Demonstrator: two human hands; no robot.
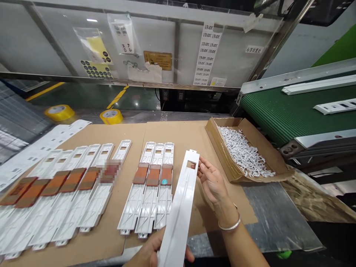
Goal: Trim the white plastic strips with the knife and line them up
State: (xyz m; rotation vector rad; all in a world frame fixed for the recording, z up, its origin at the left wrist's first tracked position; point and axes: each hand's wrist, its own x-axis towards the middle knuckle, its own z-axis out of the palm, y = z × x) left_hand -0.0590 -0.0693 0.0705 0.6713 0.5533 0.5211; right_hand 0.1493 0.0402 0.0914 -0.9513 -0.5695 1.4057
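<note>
The left hand (pixel 155 246) grips the near end of a white panel (pixel 179 211); the right hand (pixel 213 181) holds its far end. The panel is above the desk (pixel 191 133), between white strips (pixel 164 196) and a box (pixel 222 163).

I'm looking over a bench (pixel 278 217), its grey top showing at 4 o'clock beside cardboard (pixel 178 131). White strips (pixel 66 211) are lying side by side at 9, three more strips (pixel 146 211) at the centre, all bearing brown blocks (pixel 140 173). A box (pixel 218 157) of white bits (pixel 244 152) is resting at 2, paper (pixel 36 152) between 9 and 10, tape rolls (pixel 111 116) at 10 and 11.
</note>
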